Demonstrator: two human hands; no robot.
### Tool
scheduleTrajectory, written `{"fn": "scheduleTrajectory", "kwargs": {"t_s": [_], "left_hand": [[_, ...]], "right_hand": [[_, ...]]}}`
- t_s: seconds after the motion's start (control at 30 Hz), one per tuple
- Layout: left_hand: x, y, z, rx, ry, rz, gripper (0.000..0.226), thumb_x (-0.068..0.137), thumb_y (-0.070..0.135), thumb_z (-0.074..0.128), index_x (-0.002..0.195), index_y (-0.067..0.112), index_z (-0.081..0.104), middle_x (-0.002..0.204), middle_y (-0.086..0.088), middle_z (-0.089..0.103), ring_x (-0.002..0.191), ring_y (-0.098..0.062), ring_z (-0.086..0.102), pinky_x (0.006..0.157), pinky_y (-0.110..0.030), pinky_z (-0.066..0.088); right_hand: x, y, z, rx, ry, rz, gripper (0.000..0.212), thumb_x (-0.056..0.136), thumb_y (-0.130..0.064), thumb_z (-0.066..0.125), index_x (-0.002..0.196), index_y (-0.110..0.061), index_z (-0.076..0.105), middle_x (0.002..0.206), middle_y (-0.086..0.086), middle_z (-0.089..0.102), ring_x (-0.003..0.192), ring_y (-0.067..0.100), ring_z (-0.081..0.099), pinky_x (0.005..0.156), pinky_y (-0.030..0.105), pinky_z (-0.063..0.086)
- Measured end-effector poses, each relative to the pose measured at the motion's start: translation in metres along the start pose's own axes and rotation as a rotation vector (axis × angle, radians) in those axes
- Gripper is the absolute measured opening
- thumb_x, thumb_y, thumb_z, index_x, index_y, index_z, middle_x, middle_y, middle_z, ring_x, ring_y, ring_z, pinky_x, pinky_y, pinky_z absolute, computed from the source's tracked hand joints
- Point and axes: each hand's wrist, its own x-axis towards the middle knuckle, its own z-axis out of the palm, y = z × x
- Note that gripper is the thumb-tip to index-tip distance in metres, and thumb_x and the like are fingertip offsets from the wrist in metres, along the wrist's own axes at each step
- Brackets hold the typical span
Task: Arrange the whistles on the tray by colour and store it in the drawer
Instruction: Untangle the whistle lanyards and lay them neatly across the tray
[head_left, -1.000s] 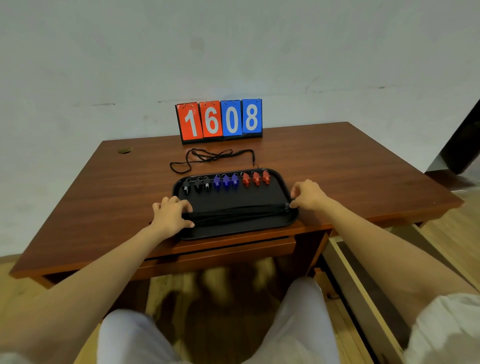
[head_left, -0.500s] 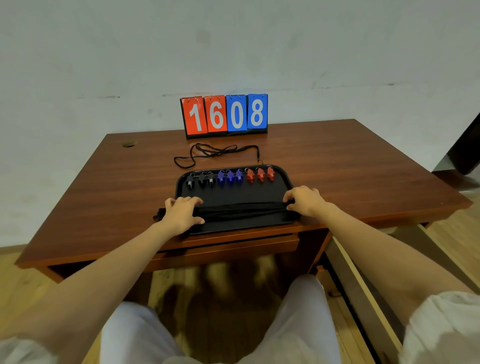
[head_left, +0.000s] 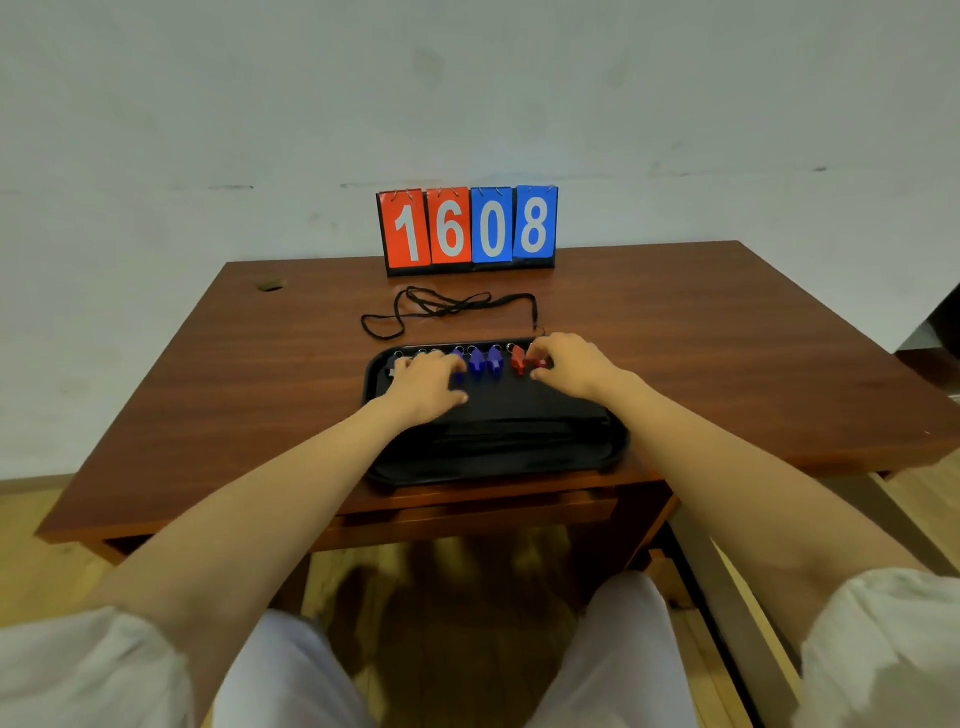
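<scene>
1. the left hand (head_left: 423, 382) had gone forward from the bundled lanyards (head_left: 519, 428), where it lay half a second before, and now covered the black whistles (head_left: 392, 370) at the left end of the far row. its fingers lay over them, thumb out to the side; whether they gripped any could not be told.
2. the tray (head_left: 618, 452) was still at the near edge of the desk (head_left: 727, 338), with the blue whistles (head_left: 478, 361) mid-row between the hands.
3. the right hand (head_left: 571, 364) had likewise left the lanyards for the red whistles (head_left: 518, 359), fingers curled over them; a true hold could not be told.
4. the drawer (head_left: 727, 597) stood open at the right, below the desk.
</scene>
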Motion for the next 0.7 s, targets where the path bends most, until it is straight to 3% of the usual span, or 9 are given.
{"fn": "scheduleTrajectory", "kwargs": {"t_s": [0.13, 0.3, 0.5, 0.7], "left_hand": [[0.048, 0.002, -0.022, -0.026, 0.084, -0.022, 0.04, 0.091, 0.029, 0.056, 0.128, 0.017, 0.052, 0.132, -0.007, 0.052, 0.122, -0.027, 0.049, 0.102, -0.044, 0.039], [0.106, -0.02, -0.033, -0.038, 0.052, -0.106, 0.035, 0.092, 0.024, 0.054, 0.125, 0.014, 0.056, 0.128, -0.009, 0.055, 0.117, -0.029, 0.053, 0.098, -0.045, 0.044], [0.164, -0.069, -0.015, -0.016, -0.018, -0.205, 0.03, 0.091, 0.02, 0.05, 0.119, 0.011, 0.058, 0.126, -0.013, 0.053, 0.117, -0.035, 0.049, 0.094, -0.046, 0.045], [0.196, -0.101, 0.013, -0.026, -0.002, -0.18, 0.039, 0.092, 0.024, 0.054, 0.13, 0.016, 0.052, 0.135, -0.01, 0.047, 0.125, -0.034, 0.04, 0.099, -0.047, 0.04]], "right_hand": [[0.049, -0.006, -0.015, 0.046, 0.012, 0.018, 0.036, 0.093, -0.025, 0.056, 0.128, -0.016, 0.054, 0.131, 0.007, 0.055, 0.117, 0.025, 0.055, 0.099, 0.044, 0.047], [0.116, -0.009, -0.016, 0.056, -0.034, 0.019, 0.038, 0.094, -0.022, 0.055, 0.131, -0.016, 0.051, 0.132, 0.008, 0.054, 0.119, 0.025, 0.053, 0.099, 0.039, 0.046], [0.191, -0.022, 0.015, 0.148, -0.068, -0.041, 0.035, 0.097, -0.012, 0.045, 0.131, -0.013, 0.052, 0.133, 0.011, 0.053, 0.12, 0.027, 0.051, 0.101, 0.038, 0.042], [0.243, -0.035, 0.045, 0.224, -0.062, -0.017, 0.03, 0.099, -0.02, 0.042, 0.124, -0.01, 0.055, 0.127, 0.013, 0.056, 0.115, 0.029, 0.052, 0.093, 0.038, 0.043]]}}
